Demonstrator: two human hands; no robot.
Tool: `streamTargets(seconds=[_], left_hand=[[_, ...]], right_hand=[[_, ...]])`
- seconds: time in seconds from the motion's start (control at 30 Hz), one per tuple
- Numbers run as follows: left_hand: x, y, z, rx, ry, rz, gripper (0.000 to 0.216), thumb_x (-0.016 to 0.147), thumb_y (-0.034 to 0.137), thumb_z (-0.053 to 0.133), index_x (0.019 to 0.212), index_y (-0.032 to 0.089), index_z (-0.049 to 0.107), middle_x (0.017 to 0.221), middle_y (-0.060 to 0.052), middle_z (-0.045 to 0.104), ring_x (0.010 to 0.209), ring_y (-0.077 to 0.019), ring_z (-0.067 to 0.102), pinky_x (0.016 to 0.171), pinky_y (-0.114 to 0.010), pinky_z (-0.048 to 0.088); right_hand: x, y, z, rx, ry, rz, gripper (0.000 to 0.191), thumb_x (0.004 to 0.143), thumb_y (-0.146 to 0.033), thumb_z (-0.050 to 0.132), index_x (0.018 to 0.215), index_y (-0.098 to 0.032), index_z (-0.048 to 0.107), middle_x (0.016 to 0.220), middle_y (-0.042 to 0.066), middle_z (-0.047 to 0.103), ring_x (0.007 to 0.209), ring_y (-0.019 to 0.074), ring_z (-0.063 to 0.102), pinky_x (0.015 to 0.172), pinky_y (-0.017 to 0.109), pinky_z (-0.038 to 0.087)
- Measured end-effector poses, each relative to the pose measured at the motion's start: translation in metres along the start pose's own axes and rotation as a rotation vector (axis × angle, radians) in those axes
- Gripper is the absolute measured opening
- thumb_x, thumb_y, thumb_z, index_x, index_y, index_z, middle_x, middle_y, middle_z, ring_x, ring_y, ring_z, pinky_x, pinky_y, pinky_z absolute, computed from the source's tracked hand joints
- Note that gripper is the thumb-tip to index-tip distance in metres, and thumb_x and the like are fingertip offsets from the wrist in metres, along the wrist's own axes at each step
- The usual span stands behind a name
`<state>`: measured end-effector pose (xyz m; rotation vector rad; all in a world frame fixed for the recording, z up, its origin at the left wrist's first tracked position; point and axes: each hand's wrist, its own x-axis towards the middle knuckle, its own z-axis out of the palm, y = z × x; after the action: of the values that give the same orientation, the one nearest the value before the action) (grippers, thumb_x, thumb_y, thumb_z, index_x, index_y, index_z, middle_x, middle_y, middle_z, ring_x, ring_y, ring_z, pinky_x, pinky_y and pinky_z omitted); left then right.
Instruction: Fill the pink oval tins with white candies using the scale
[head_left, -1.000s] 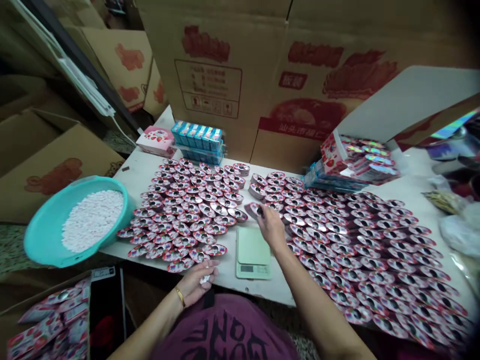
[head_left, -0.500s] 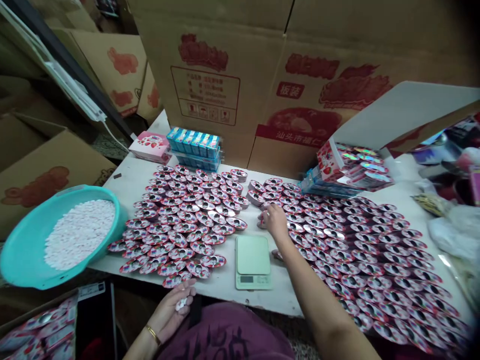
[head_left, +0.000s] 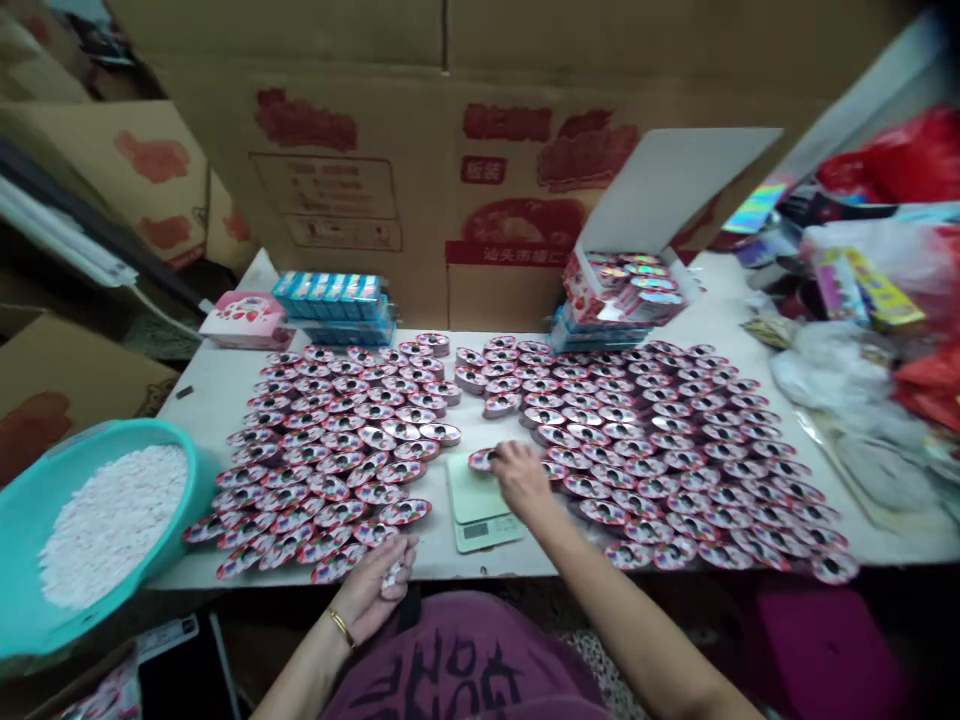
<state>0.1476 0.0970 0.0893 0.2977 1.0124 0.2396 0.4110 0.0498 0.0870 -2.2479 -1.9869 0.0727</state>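
Observation:
My right hand [head_left: 520, 478] grips an oval printed box [head_left: 482, 460], pink and red with a dark hole in its top, over the back of the pale green digital scale [head_left: 469, 492]. Whether the box rests on the scale I cannot tell. Low by the table's front edge, my left hand [head_left: 381, 580] is curled palm up around several small white candy-like pieces [head_left: 391, 574]. Rows of the same oval boxes [head_left: 330, 487] stand left of the scale, and more oval boxes [head_left: 660, 470] fill the table to its right.
A turquoise basin [head_left: 196, 480] of white pieces [head_left: 112, 525] stands at the left. Blue packs [head_left: 330, 297] and a pink box [head_left: 244, 322] sit at the back. An open display box [head_left: 585, 290] is at the back right. A large cardboard box [head_left: 420, 200] walls the far side.
My right hand has come back from the far boxes to the scale, now with an oval box in its fingers. The camera view has turned right. My left hand still cups the white pieces.

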Motion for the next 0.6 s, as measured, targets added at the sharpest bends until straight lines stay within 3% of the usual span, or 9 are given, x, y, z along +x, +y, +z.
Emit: streamTargets(seconds=[0.1,0.17,0.23,0.3,0.37,0.43,0.47,0.53,0.6], left_hand=[[0.015,-0.010,0.018,0.154,-0.048,-0.071,0.023,0.066,0.023,0.065,0.083,0.011,0.056,0.056,0.004,0.043,0.039,0.0011,0.030,0.032,-0.010,0.015],[0.026,-0.018,0.032,0.289,-0.080,-0.129,0.025,0.066,0.026,0.065,0.083,0.011,0.056,0.055,0.005,0.040,0.037,0.0017,0.026,0.032,-0.010,0.011],[0.035,-0.029,0.046,0.417,-0.099,-0.194,0.026,0.066,0.028,0.065,0.083,0.011,0.056,0.053,0.006,0.037,0.036,0.0019,0.023,0.032,-0.011,0.010],[0.045,-0.041,0.058,0.517,-0.085,-0.264,0.028,0.064,0.030,0.066,0.083,0.012,0.056,0.052,0.008,0.034,0.036,0.0018,0.022,0.033,-0.011,0.010],[0.056,-0.054,0.066,0.605,-0.037,-0.343,0.030,0.062,0.029,0.068,0.083,0.013,0.056,0.051,0.008,0.033,0.036,0.0018,0.021,0.033,-0.011,0.011],[0.067,-0.067,0.072,0.692,-0.008,-0.420,0.031,0.060,0.029,0.069,0.083,0.014,0.057,0.051,0.008,0.034,0.037,0.0017,0.022,0.032,-0.010,0.012],[0.072,-0.073,0.073,0.738,-0.011,-0.456,0.031,0.059,0.029,0.070,0.083,0.014,0.057,0.052,0.008,0.035,0.037,0.0015,0.022,0.032,-0.011,0.012],[0.081,-0.085,0.072,0.830,-0.028,-0.520,0.030,0.060,0.030,0.069,0.082,0.014,0.057,0.052,0.007,0.036,0.037,0.0012,0.022,0.032,-0.011,0.013],[0.086,-0.095,0.066,0.918,-0.031,-0.567,0.029,0.059,0.031,0.070,0.081,0.015,0.058,0.051,0.007,0.037,0.038,0.0007,0.023,0.032,-0.011,0.014]], right_hand=[[-0.017,-0.023,0.007,0.050,-0.021,0.002,0.016,0.079,-0.014,0.045,0.075,-0.017,0.060,0.084,0.008,0.054,0.080,0.0196,0.042,0.068,0.034,0.031],[-0.038,-0.027,0.014,0.123,0.050,0.060,0.016,0.081,-0.017,0.044,0.085,-0.018,0.060,0.091,0.007,0.055,0.085,0.0193,0.043,0.071,0.034,0.032],[-0.078,-0.023,0.025,0.225,0.138,0.155,0.020,0.083,-0.020,0.042,0.096,-0.019,0.057,0.099,0.007,0.054,0.091,0.0186,0.044,0.076,0.033,0.033],[-0.138,-0.016,0.044,0.332,0.120,0.328,0.022,0.084,-0.022,0.039,0.098,-0.021,0.056,0.099,0.006,0.055,0.091,0.0168,0.046,0.078,0.031,0.034],[-0.216,-0.013,0.073,0.422,-0.062,0.614,0.024,0.085,-0.020,0.037,0.091,-0.020,0.059,0.092,0.004,0.058,0.087,0.0148,0.050,0.076,0.028,0.037],[-0.298,-0.025,0.106,0.456,-0.408,0.999,0.027,0.083,-0.014,0.035,0.087,-0.019,0.062,0.088,0.005,0.061,0.084,0.0143,0.054,0.073,0.025,0.039],[-0.335,-0.037,0.123,0.472,-0.496,1.117,0.028,0.081,-0.010,0.036,0.083,-0.016,0.063,0.084,0.009,0.062,0.082,0.0171,0.056,0.071,0.028,0.041],[-0.390,-0.067,0.157,0.527,-0.574,1.235,0.030,0.077,-0.006,0.036,0.086,-0.012,0.064,0.090,0.014,0.062,0.088,0.0209,0.056,0.074,0.031,0.041],[-0.415,-0.098,0.191,0.597,-0.568,1.244,0.033,0.076,-0.006,0.038,0.095,-0.015,0.063,0.105,0.012,0.059,0.102,0.0210,0.050,0.085,0.033,0.037]])
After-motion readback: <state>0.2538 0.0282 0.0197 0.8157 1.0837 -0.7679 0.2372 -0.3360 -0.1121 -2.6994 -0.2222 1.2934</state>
